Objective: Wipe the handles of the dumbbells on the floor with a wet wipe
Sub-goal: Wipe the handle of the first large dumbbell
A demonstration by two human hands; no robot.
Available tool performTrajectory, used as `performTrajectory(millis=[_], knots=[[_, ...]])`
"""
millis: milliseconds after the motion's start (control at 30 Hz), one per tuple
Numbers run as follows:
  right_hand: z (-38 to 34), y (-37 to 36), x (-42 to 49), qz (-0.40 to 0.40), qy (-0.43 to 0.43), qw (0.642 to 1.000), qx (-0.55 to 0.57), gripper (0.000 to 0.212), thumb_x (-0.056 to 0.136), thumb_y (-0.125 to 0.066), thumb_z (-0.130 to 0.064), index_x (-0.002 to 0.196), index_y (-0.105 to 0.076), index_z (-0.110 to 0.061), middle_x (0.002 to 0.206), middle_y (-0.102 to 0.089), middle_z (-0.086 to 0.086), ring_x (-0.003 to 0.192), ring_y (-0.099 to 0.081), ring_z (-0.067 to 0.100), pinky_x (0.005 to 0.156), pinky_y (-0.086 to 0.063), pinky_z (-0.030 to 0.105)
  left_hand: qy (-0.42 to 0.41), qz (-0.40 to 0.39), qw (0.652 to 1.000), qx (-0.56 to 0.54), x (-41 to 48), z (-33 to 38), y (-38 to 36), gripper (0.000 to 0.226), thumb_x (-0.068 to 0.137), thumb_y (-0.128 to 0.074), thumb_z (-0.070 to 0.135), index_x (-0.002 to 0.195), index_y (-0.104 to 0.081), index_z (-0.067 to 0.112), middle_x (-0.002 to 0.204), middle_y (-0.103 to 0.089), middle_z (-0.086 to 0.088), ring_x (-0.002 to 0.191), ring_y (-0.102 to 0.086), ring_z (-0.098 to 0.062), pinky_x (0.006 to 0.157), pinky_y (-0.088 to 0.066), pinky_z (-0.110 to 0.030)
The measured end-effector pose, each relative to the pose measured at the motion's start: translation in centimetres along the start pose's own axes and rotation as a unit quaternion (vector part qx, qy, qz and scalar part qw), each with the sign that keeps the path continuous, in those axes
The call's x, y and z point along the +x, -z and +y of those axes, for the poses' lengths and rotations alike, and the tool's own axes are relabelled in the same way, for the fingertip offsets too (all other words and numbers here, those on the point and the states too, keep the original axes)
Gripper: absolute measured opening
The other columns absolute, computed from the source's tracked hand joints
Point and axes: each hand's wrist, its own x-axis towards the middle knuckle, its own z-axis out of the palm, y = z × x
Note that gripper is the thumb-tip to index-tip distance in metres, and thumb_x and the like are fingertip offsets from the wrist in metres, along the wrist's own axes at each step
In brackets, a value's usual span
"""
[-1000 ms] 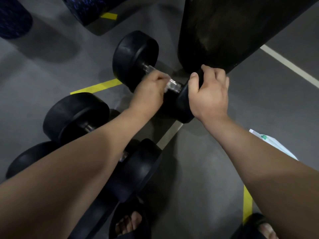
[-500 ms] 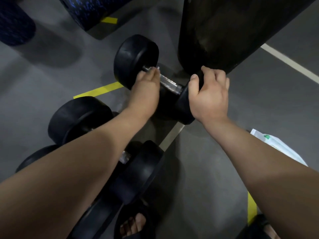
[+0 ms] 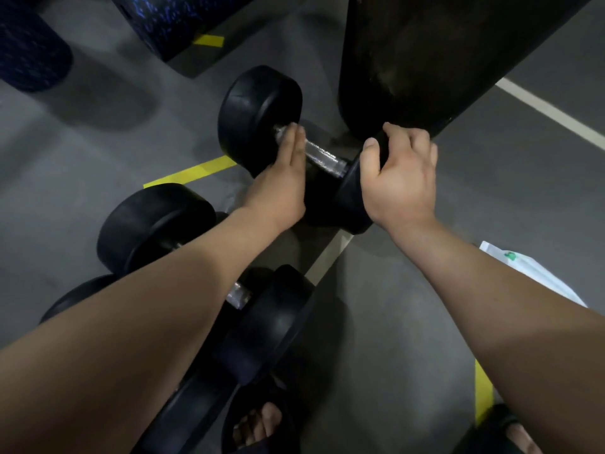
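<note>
Though blurred, left hand (image 3: 281,182) on dumbbell (image 3: 258,114) (handle (image 3: 323,156))

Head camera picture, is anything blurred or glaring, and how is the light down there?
Head view: the left hand is motion-blurred at the knurled chrome handle of the black rubber dumbbell; the right hand, gripping its near weight, is sharp. Same view: dim light, soft shadows on the grey floor, faint glints on the chrome, no harsh glare.
</note>
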Motion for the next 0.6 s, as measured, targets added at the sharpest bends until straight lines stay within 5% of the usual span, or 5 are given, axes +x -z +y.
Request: performTrajectory(millis=[167,233,333,600], knots=[[0.2,0.0,0.1,-0.008,-0.002,1.000,0.001,0.056,0.100,-0.039,-0.047,0.145,-0.050,-0.017,0.137,-0.047,0.004,0.130,-0.039,0.021,0.110,-0.038,0.043,-0.008,0.002,0.999,-0.034,0.5,-2.4,1.3,0.103,0.082,-0.063,0.008,0.161,0.001,0.024,0.167,0.013,0.011,0.111,-0.064,-0.038,0.079,-0.054,-0.043],[0.2,-0.1,0.1,-0.005,-0.003,1.000,-0.001,0.055,0.100,-0.039,-0.047,0.145,-0.050,-0.017,0.137,-0.048,0.004,0.130,-0.039,0.021,0.110,-0.039,0.043,0.015,0.004,0.998,-0.063,0.5,-1.9,1.2,0.101,0.082,-0.060,0.006,0.162,-0.001,0.019,0.168,0.012,0.009,0.128,-0.055,-0.035,0.091,-0.053,-0.045],[0.2,0.0,0.1,0.003,0.000,1.000,0.001,0.055,0.100,-0.040,-0.046,0.145,-0.051,-0.016,0.136,-0.048,0.005,0.129,-0.040,0.022,0.109,-0.039,0.043,-0.064,-0.027,0.991,-0.112,0.1,0.1,0.8,0.094,0.083,-0.053,0.002,0.162,-0.006,0.020,0.168,0.005,0.007,0.145,-0.037,-0.032,0.110,-0.044,-0.046],[0.2,-0.2,0.0,0.013,-0.003,1.000,0.008,0.055,0.099,-0.040,-0.047,0.143,-0.053,-0.017,0.136,-0.049,0.004,0.128,-0.041,0.022,0.108,-0.040,0.044,-0.065,0.025,0.994,0.085,-1.0,1.4,0.8,0.091,0.085,-0.053,0.018,0.161,-0.004,0.010,0.168,-0.007,-0.006,0.151,-0.006,-0.029,0.119,-0.016,-0.050]])
